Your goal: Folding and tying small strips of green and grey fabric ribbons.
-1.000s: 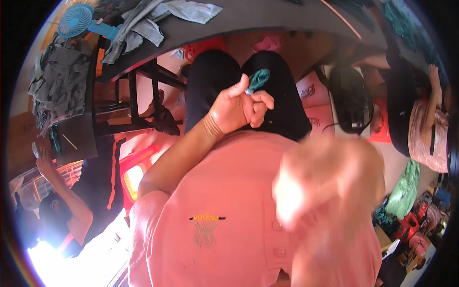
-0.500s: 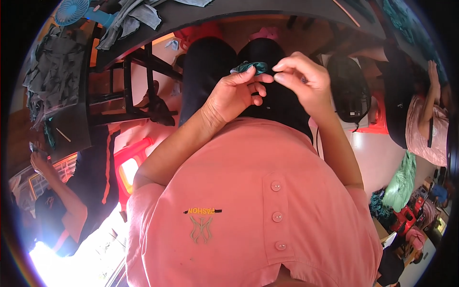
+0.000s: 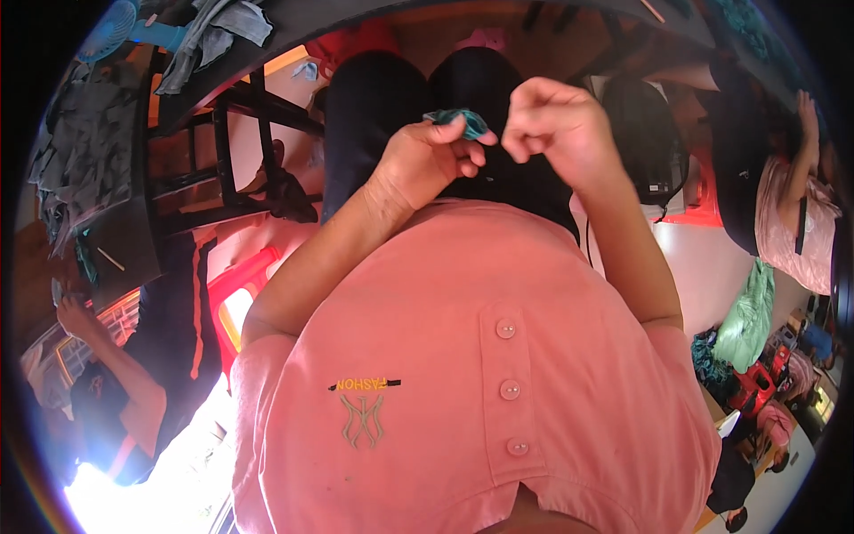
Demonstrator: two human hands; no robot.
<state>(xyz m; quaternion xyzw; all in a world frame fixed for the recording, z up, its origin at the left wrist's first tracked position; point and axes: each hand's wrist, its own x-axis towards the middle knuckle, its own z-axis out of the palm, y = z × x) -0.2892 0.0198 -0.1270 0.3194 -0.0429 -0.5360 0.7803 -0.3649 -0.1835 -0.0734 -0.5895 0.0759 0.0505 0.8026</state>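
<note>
Above my lap, my left hand (image 3: 433,157) pinches a small crumpled piece of dark teal fabric (image 3: 463,123) between thumb and forefinger, its other fingers curled below. My right hand (image 3: 562,127) is raised just to the right of the fabric, apart from it. Its fingers are curled into a pinch and slightly smeared by motion. Whatever they hold, if anything, is too small to see.
A dark table (image 3: 307,28) curves ahead, with grey cloth pieces (image 3: 227,27) and a blue fan (image 3: 108,31) at its left. More grey cloth (image 3: 93,147) is heaped at left. Co-workers sit on both sides. A red stool (image 3: 245,289) stands at left, a dark backpack (image 3: 642,147) at right.
My right hand has drawn slightly up and away from the fabric, its fingers curling tighter. The left hand keeps its pinch on the fabric. The whole view has shifted a little.
</note>
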